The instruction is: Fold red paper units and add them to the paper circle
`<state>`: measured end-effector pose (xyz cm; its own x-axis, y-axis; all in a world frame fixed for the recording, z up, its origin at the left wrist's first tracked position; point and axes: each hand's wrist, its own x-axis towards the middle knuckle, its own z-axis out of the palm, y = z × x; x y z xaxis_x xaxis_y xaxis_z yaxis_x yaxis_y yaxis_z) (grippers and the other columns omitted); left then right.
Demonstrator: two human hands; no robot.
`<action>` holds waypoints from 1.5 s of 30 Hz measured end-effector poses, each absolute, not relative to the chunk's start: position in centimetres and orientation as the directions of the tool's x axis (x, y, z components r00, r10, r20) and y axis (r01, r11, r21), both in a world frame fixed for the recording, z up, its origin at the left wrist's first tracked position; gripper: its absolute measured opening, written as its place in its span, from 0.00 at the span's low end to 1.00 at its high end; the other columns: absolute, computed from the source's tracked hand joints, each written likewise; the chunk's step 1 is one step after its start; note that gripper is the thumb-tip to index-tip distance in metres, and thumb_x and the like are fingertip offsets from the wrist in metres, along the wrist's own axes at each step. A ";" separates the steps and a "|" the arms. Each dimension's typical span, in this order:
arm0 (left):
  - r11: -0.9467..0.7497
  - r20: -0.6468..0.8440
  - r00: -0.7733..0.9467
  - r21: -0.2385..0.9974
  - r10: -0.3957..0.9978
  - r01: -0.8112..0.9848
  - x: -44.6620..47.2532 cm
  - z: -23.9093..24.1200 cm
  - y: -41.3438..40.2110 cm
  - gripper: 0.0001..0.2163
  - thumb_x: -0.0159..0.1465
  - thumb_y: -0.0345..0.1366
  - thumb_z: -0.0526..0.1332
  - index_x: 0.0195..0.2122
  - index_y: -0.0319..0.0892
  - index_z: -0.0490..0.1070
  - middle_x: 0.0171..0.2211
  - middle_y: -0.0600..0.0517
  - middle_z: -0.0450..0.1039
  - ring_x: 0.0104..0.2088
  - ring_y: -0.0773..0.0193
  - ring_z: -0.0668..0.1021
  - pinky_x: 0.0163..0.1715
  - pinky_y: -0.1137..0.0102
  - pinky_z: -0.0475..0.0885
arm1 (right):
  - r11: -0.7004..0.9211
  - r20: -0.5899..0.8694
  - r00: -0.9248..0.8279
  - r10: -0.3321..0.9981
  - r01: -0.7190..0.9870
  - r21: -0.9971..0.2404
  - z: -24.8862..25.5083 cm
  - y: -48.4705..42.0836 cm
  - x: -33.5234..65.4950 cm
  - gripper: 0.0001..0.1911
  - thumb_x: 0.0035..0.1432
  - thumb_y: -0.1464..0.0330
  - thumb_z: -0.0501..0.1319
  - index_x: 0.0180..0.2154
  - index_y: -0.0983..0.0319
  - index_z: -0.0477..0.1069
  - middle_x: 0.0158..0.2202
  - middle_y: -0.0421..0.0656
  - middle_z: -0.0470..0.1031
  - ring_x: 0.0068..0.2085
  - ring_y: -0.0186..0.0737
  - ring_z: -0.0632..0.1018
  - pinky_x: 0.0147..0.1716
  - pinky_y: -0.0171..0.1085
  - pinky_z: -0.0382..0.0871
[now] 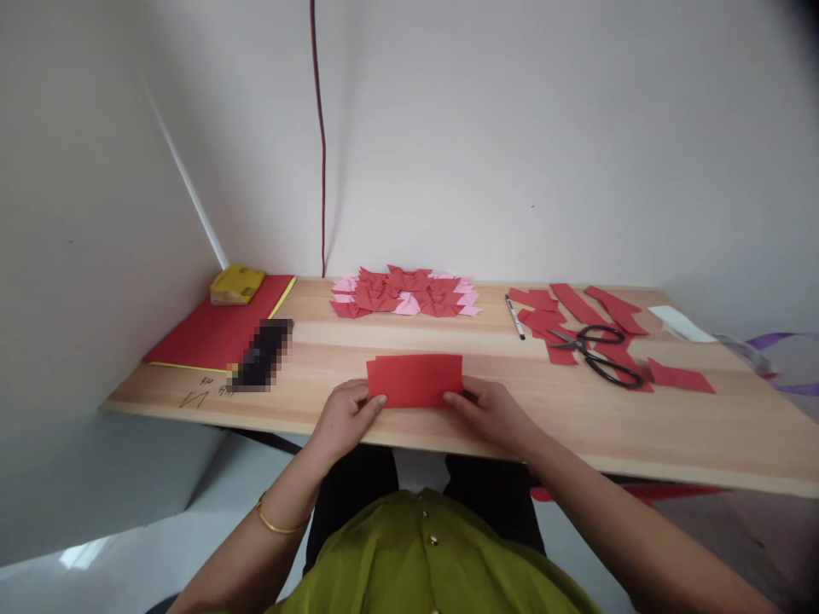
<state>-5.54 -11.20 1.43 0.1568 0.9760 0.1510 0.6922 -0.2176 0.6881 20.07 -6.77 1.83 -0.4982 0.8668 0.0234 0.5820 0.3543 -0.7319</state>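
A folded piece of red paper [415, 381] is held near the table's front edge, with a second layer showing slightly offset at its upper left. My left hand [349, 414] grips its left end, thumb on the front and fingers behind. At the right end, my right hand [490, 408] pinches it the same way, thumb at the lower corner. The fingers behind the paper are mostly hidden.
Red and pink folded paper pieces [403, 292] lie by the wall. Black-handled scissors [598, 352] rest on red scraps [682, 375] to the right, near a pen [515, 317] and white paper [682, 324]. Leftward are a red sheet [211, 328], a yellow packet [238, 284] and a pixelated dark object [262, 356].
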 end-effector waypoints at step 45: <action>0.000 0.066 -0.089 0.808 0.994 0.589 -5.7 1.0 -0.4 0.29 0.44 0.42 0.70 0.48 0.40 0.67 0.42 0.46 0.71 0.38 0.59 0.74 0.40 0.63 0.69 | 0.282 -0.091 -0.493 0.865 0.628 -0.725 1.9 4.9 19.2 0.07 0.48 0.64 0.62 0.28 0.62 0.70 0.28 0.39 0.73 0.30 0.36 0.73 0.27 0.32 0.62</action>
<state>-5.68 -0.45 1.05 -0.0893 0.9938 0.0657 0.5894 -0.0005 0.8079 19.17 4.89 1.86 -0.4933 0.8651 -0.0911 0.6282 0.2818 -0.7252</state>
